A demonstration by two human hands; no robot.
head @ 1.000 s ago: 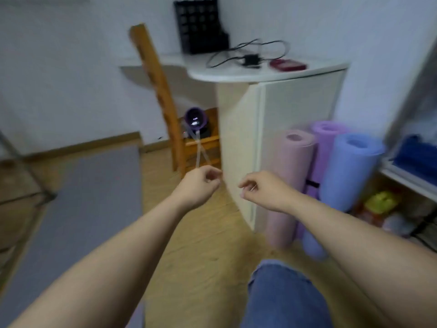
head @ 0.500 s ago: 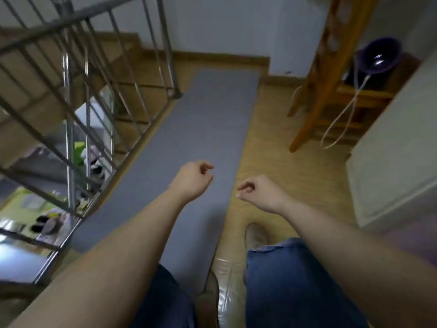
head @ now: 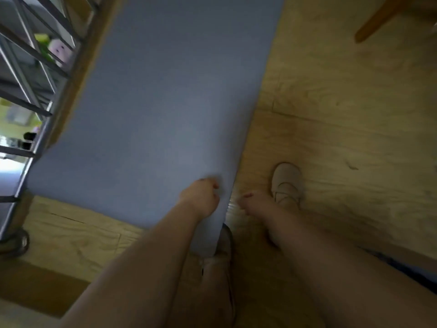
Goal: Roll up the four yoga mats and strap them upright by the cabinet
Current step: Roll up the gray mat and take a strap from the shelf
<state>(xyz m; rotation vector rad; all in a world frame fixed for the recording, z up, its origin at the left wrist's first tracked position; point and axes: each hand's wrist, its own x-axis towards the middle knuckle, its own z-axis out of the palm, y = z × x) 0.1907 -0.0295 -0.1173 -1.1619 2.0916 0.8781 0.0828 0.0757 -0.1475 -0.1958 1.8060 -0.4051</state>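
While the grey-blue yoga mat (head: 165, 102) lies unrolled on the wooden floor (head: 331, 114), it runs from 6 toward 12 o'clock, with the railing (head: 28, 74) at 9 o'clock. Left hand (head: 201, 197): fingers curled above the mat's near right corner; grasp cannot be determined. Right hand (head: 255, 204): loosely curled, holding nothing, over floor at the mat's 3 o'clock, beside a beige shoe (head: 286, 183).

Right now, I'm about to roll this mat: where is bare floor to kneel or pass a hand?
Free: the wood floor right of the mat up to the chair leg, and the strip before its near edge. Crowded: the railing runs along its left edge; the left hand, right hand and a shoe cluster at its near right corner.
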